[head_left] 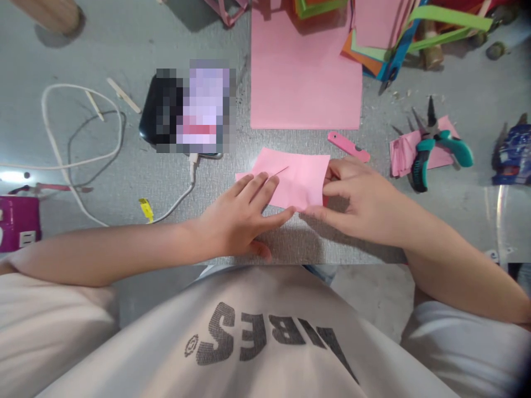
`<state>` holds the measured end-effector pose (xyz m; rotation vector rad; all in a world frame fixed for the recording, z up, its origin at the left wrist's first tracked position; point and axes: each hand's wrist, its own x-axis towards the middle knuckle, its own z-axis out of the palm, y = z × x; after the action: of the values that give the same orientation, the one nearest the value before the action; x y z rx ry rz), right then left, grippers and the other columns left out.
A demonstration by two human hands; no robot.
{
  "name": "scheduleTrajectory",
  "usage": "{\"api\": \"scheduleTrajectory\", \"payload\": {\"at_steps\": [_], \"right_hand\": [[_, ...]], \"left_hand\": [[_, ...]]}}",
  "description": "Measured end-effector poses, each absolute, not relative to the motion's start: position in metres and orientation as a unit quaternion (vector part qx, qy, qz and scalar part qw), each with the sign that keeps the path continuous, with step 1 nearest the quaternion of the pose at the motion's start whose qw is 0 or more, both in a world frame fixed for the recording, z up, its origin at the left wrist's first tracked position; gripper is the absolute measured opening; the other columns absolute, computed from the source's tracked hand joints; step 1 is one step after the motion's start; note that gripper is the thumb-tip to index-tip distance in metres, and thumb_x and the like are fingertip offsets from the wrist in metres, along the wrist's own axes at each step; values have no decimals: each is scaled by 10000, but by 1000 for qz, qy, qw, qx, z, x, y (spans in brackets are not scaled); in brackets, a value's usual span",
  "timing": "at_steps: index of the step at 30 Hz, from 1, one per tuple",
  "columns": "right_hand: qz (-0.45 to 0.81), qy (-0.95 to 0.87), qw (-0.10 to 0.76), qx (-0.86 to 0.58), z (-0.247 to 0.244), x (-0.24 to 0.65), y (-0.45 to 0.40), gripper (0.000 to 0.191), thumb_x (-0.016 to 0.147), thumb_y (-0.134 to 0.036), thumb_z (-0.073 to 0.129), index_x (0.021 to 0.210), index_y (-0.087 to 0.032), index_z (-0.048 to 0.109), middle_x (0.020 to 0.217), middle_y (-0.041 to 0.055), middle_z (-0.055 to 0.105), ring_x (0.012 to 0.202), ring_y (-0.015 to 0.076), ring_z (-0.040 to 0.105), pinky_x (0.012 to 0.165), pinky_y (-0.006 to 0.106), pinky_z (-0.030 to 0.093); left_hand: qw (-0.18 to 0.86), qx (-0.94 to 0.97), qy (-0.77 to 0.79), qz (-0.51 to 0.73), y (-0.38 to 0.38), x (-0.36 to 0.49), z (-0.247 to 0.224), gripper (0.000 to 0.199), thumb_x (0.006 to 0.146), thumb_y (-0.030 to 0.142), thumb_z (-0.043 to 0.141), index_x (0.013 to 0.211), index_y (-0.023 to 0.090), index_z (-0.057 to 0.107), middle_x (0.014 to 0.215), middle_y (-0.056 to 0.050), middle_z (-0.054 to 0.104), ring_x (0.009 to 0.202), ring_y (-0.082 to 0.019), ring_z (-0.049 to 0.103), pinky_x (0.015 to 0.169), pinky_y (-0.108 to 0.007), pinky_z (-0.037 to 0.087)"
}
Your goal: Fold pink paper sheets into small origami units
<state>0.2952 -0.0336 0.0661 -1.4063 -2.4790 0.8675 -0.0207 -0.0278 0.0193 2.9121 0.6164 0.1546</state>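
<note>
A small pink paper sheet lies near the table's front edge, with a thin slit or dark line across its upper middle. My left hand rests on the sheet's left part, palm down with fingers spread. At the right edge of the paper, my right hand is closed, its fingers curled against the edge and the thumb by the lower corner. A bit of red shows beneath the paper beside those fingers. Just above my right hand lies a pink utility knife.
Large pink sheets lie ahead. Teal-handled pliers rest on folded pink paper at right. Coloured paper strips are at upper right. Left are a blurred phone, a black object and a white cable.
</note>
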Motion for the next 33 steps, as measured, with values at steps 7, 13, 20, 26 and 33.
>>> {"api": "scheduleTrajectory", "payload": {"at_steps": [7, 13, 20, 26, 33], "right_hand": [[335, -818, 46, -465, 62, 293, -28, 391, 1035, -450, 741, 723, -232, 651, 1059, 118, 762, 1126, 368, 668, 1067, 585, 442], [376, -816, 81, -432, 60, 292, -23, 422, 1057, -412, 702, 720, -243, 512, 837, 39, 663, 919, 277, 648, 991, 504, 405], [294, -880, 72, -366, 54, 294, -23, 329, 1026, -450, 800, 806, -246, 667, 1018, 95, 760, 1068, 342, 674, 1026, 554, 425], [234, -906, 71, -344, 38, 294, -22, 298, 1102, -349, 694, 837, -236, 768, 1028, 125, 801, 1031, 341, 710, 980, 529, 495], [254, -907, 106, -320, 34, 293, -16, 312, 1145, -330, 646, 888, -232, 794, 935, 101, 801, 932, 294, 726, 938, 480, 508]], "left_hand": [[76, 974, 207, 52, -28, -20, 18, 1186, 791, 801, 1014, 1768, 341, 523, 1802, -272, 521, 1614, -570, 563, 1248, -771, 553], [63, 976, 203, 45, -27, -19, 19, 1209, 793, 822, 1000, 1782, 323, 515, 1798, -276, 515, 1598, -575, 574, 1258, -753, 547], [81, 972, 214, 48, -29, -16, 19, 1139, 811, 806, 993, 1745, 309, 572, 1792, -265, 514, 1606, -584, 554, 1273, -776, 530], [100, 971, 214, 41, -28, -16, 20, 1130, 804, 773, 1018, 1740, 328, 568, 1825, -241, 491, 1639, -570, 528, 1312, -780, 500], [86, 973, 209, 34, -27, -17, 21, 1124, 824, 785, 995, 1753, 362, 525, 1790, -236, 533, 1611, -546, 540, 1277, -754, 507]]}}
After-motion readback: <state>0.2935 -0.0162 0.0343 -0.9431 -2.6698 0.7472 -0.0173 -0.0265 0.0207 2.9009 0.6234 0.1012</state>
